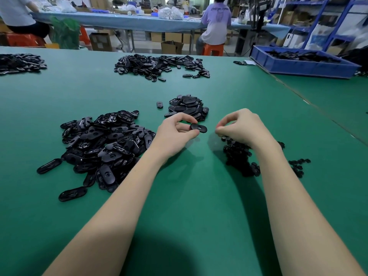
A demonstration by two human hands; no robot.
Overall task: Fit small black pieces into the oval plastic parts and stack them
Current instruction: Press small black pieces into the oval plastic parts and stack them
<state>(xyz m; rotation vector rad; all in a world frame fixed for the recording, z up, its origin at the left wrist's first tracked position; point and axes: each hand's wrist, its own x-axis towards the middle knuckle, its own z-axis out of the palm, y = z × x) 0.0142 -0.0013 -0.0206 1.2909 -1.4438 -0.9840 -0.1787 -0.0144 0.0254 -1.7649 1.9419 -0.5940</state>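
My left hand (176, 132) pinches a black oval plastic part (198, 128) between thumb and fingers, just above the green table (199, 196). My right hand (239, 126) hovers over a heap of small black pieces (239, 156) with its fingertips pinched together; whether a piece sits between them is hidden. A large loose pile of oval parts (103, 148) lies to the left of my left arm. A smaller stacked heap of oval parts (187, 107) sits just beyond my hands.
More oval parts lie in a far pile (159, 65) and another at the far left (20, 63). A blue bin (302, 65) with black parts stands at the back right. A single part (159, 104) lies alone. People sit at a far table (119, 20).
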